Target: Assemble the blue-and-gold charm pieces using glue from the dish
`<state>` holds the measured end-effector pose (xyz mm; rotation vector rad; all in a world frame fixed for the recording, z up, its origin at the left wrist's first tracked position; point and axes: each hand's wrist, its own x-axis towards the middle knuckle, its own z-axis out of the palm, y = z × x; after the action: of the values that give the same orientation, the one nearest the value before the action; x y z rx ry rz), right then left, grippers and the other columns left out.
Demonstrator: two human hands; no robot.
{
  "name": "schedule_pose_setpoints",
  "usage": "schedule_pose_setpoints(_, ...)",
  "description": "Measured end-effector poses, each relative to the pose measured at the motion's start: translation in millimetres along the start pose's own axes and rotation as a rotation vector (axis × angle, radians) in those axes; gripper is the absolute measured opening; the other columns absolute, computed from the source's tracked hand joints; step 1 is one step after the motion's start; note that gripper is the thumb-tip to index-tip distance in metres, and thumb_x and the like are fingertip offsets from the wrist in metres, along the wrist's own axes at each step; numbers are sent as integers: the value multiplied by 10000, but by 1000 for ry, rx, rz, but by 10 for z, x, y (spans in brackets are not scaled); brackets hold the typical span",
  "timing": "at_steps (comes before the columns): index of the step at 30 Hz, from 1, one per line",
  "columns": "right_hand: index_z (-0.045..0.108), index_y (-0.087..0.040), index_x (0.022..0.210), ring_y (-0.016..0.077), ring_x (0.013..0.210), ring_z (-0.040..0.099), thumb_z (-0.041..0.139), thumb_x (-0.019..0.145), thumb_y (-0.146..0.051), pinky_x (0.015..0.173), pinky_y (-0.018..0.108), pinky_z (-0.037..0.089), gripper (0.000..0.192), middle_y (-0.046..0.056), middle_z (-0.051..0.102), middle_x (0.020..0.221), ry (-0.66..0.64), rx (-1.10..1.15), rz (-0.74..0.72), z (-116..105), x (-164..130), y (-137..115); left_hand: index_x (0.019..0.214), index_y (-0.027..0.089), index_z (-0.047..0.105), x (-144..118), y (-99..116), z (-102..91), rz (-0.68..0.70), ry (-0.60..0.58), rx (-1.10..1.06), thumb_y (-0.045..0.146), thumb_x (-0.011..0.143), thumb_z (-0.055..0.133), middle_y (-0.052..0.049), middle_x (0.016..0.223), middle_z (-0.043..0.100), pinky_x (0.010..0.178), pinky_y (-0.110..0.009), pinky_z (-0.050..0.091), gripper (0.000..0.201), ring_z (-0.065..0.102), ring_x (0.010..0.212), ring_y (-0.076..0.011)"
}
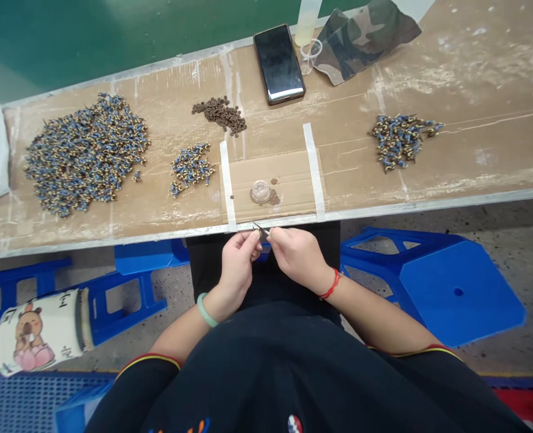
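Big parts pile (86, 153) far left on bench (473, 78); small pile (191, 168) right of it; phone (279, 63) behind little dish (261, 190); another pile (401, 139) right.

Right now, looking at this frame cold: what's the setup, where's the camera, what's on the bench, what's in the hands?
There is no machine here. One camera sits on a person's head and looks down at their own two bare hands, so the arms enter from the bottom.

The left hand and right hand meet just below the bench edge, pinching a thin metal tool; anything smaller between the fingers is too tiny to tell.

On the cardboard-covered bench lie a large pile of blue-and-tan parts, a small pile, another pile on the right, a heap of brown bits, a small clear dish, a phone and a camouflage cloth.
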<state>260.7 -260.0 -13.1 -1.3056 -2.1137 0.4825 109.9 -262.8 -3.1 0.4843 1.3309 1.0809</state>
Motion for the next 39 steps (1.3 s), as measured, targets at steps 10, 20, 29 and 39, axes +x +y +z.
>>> schedule_pose_setpoints(10, 462, -250, 868, 156, 522, 511, 466, 1048, -263, 554, 271, 342, 180, -34, 538, 623, 13, 252, 213, 145, -108, 28, 714, 167, 667, 15, -71, -34, -5, -17, -17, 510, 622, 958, 35, 632, 617, 578, -228, 410, 460, 472, 561, -68)
schedule_pose_setpoints(20, 530, -254, 943, 140, 632, 502, 524, 1062, -496, 590, 285, 435, 270, -28, 536, 763, 137, 854, 366, -132, -55, -257, 758, 202, 704, -128, 87, -68, 129, -316, -21, 566, 723, 923, 24, 634, 580, 639, -266, 448, 426, 512, 624, -117)
schedule_pose_setpoints(29, 522, -270, 900, 161, 657, 512, 615, 977, -648, 608, 322, 494, 397, -13, 536, 767, 72, 1103, 414, -386, 45, -498, 771, 232, 801, -276, 312, -22, 325, -373, 98, 580, 754, 895, -54, 722, 697, 657, -341, 514, 361, 591, 637, -175)
schedule_pose_setpoints(39, 467, -270, 1020, 152, 602, 444, 412, 1097, -438, 565, 293, 416, 193, -34, 458, 749, 235, 724, 335, -294, -25, -209, 846, 276, 840, -297, 349, -107, 567, -403, 203, 485, 893, 801, -37, 612, 663, 669, -344, 509, 218, 586, 608, -184)
